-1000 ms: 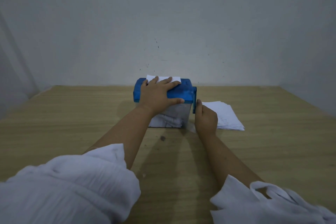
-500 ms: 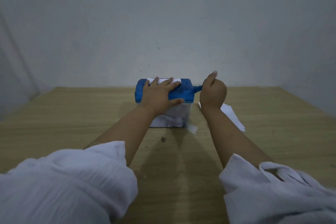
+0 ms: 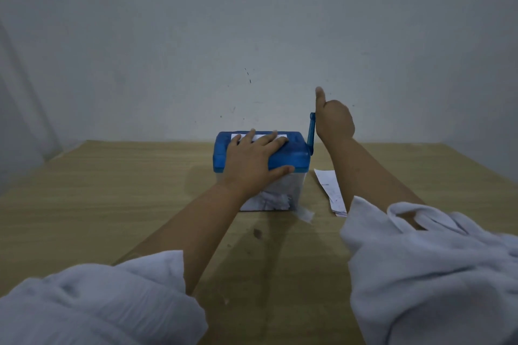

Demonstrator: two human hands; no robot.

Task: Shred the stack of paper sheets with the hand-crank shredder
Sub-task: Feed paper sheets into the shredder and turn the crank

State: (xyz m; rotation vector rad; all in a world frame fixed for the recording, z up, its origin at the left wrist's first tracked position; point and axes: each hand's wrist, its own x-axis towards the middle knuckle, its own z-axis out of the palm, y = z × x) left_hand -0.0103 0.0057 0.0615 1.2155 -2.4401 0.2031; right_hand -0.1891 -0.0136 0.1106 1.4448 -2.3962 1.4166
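Table (image 3: 112,190), R of shredder (image 3: 297,154): stack (image 3: 328,190), partly behind R forearm. Sheets look thin, floppy, light; lift by edge, feed few at once. Shredder prob. light plastic, may skid. L hand (image 3: 252,158) flat on top, fingers spread; sheet (image 3: 259,137) by fingertips. R hand (image 3: 335,120): fingers curled round crank (image 3: 311,130), thumb up.

One wide-angle view from the person's head looks forward and slightly down across the wooden table (image 3: 112,190) to the grey wall (image 3: 252,36) (lines bow toward the edges). The left sleeve (image 3: 98,302) and right sleeve (image 3: 434,274) sit nearest the lens, and the shredder (image 3: 297,154) is mid-frame, beyond the outstretched forearms
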